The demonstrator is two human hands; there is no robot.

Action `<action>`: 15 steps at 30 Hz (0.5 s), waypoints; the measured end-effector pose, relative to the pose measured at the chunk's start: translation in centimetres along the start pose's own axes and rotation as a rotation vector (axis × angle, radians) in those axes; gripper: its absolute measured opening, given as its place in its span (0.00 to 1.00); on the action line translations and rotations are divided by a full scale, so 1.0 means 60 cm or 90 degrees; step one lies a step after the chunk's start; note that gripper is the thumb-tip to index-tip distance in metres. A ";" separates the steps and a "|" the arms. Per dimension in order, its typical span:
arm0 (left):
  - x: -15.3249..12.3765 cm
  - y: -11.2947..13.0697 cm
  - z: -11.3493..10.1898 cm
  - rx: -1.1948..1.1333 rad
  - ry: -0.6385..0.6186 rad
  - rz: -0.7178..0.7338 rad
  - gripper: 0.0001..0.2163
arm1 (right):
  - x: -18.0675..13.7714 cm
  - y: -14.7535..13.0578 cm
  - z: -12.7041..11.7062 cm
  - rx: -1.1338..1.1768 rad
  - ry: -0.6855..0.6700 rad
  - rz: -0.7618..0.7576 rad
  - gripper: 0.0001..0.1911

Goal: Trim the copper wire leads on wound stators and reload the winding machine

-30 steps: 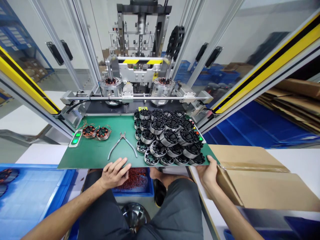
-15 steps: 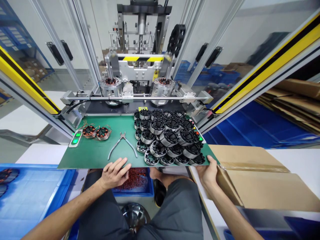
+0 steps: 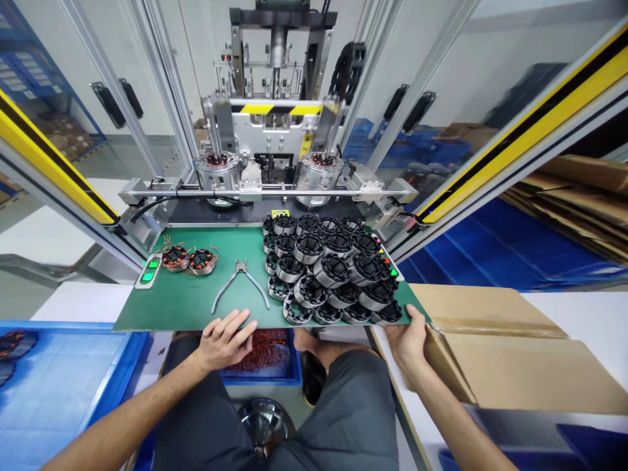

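My left hand (image 3: 229,340) rests over the front edge of the green work surface (image 3: 161,304), fingers stretched out and holding nothing. Just beyond its fingertips lie diagonal cutters (image 3: 241,278) with grey-blue handles spread. At the front right corner, my right hand (image 3: 408,337) grips the edge of the work surface, thumb on top and the other fingers partly hidden below. Beside it, several bare stator cores (image 3: 331,270), black with silvery rims, stand in stacked rows. Two stators wound with copper wire (image 3: 201,261) sit at the back left of the surface.
Behind a metal bar, a press (image 3: 275,124) holds two metal fixtures (image 3: 318,173) with copper-wound stators. Green-lit buttons (image 3: 148,271) are at the left. A blue tray (image 3: 98,392) lies left, a cardboard box (image 3: 530,373) right. Below is a blue bin (image 3: 294,373) with reddish bits.
The press's striped plate and the rods above the two fixtures have risen a little. Both hands, the cutters and the stators have stayed where they were.
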State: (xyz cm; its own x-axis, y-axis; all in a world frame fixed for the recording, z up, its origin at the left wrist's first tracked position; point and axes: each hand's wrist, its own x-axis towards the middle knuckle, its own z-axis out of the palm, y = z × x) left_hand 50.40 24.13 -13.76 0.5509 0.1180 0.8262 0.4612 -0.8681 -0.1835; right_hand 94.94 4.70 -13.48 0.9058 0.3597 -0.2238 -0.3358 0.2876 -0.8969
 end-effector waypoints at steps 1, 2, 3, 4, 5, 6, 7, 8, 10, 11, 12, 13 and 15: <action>0.001 0.000 0.000 0.002 0.000 0.000 0.20 | -0.001 -0.001 0.002 -0.001 -0.001 0.000 0.25; 0.003 0.000 -0.001 0.003 0.000 0.000 0.19 | -0.003 -0.002 0.003 -0.003 -0.005 0.000 0.25; 0.004 0.001 -0.001 0.005 0.001 0.001 0.19 | -0.004 -0.003 0.004 -0.005 -0.008 0.000 0.24; 0.005 0.001 -0.001 0.006 0.001 0.001 0.19 | -0.004 -0.003 0.004 -0.007 -0.011 0.000 0.24; 0.005 0.001 -0.002 0.006 0.001 0.002 0.18 | -0.005 -0.003 0.004 -0.007 -0.011 -0.001 0.24; 0.006 0.001 -0.002 0.005 0.002 0.003 0.18 | -0.005 -0.003 0.004 -0.007 -0.010 -0.003 0.24; 0.006 0.001 -0.002 0.004 0.002 0.004 0.18 | -0.005 -0.003 0.004 -0.004 -0.008 -0.006 0.24; 0.006 0.001 -0.002 0.002 0.002 0.003 0.19 | -0.004 -0.003 0.003 -0.002 -0.008 -0.010 0.23; 0.005 0.001 -0.002 -0.001 -0.001 0.000 0.21 | -0.004 -0.002 0.003 0.003 -0.016 -0.015 0.23; 0.004 0.001 -0.002 -0.002 -0.001 -0.001 0.22 | -0.003 -0.001 0.002 0.006 -0.016 -0.015 0.23; 0.004 0.001 -0.001 -0.003 0.000 0.000 0.22 | -0.003 -0.001 0.002 0.009 -0.014 -0.015 0.23; 0.003 0.001 -0.001 -0.003 0.001 0.000 0.22 | -0.002 0.000 0.002 0.010 -0.011 -0.012 0.24; 0.001 0.001 0.000 -0.001 0.002 0.002 0.22 | 0.000 0.001 0.001 0.009 -0.004 -0.008 0.24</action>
State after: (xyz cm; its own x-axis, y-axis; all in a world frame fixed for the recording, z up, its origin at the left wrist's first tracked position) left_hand 50.45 24.09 -13.73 0.5507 0.1136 0.8270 0.4582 -0.8693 -0.1856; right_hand 94.91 4.75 -13.50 0.9085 0.3611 -0.2104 -0.3280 0.3041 -0.8944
